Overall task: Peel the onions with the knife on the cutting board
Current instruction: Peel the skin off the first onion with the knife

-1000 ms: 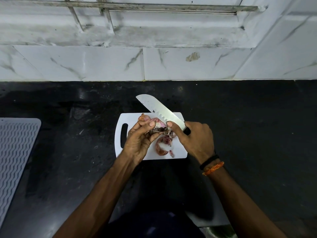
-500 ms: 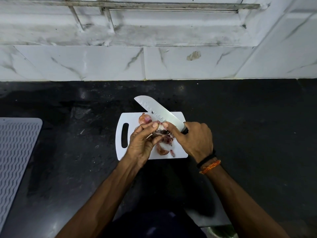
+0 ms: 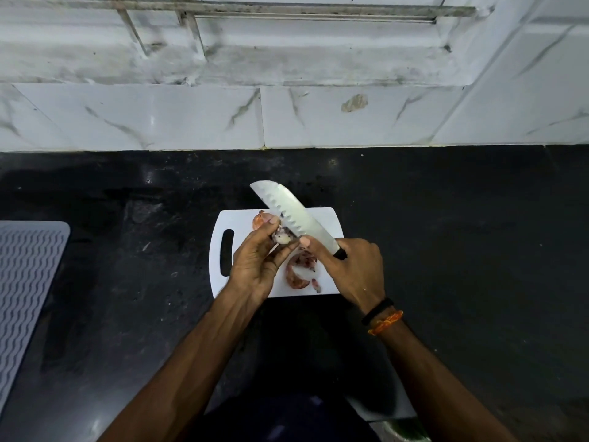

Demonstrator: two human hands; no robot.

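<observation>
At the far left a grey ribbed rubber mat lies on the black stone tabletop, well apart from the work and seemingly not in use. Next comes the small white plastic cutting board with its slot handle turned left, likely so the working area sits under both hands. The left hand is raised over the board, its fingers curled and pinching a small, partly peeled pale onion so the skinned side faces the blade. Behind the fingertips an unpeeled reddish onion waits on the board's far edge. Below the hands loose pink-and-white onion skins lie on the board, dropped where they fall. The right hand grips the black handle of the broad steel dimpled knife, fingers wrapped round it and the thumb stretched toward the onion, probably to trap skin against the blade; the tip points up and left beyond the board.

Compared with half a second ago, the knife has tilted steeper and its tip has swung right, the held onion has lifted and shows more bare white, and the skins below are more exposed.
</observation>
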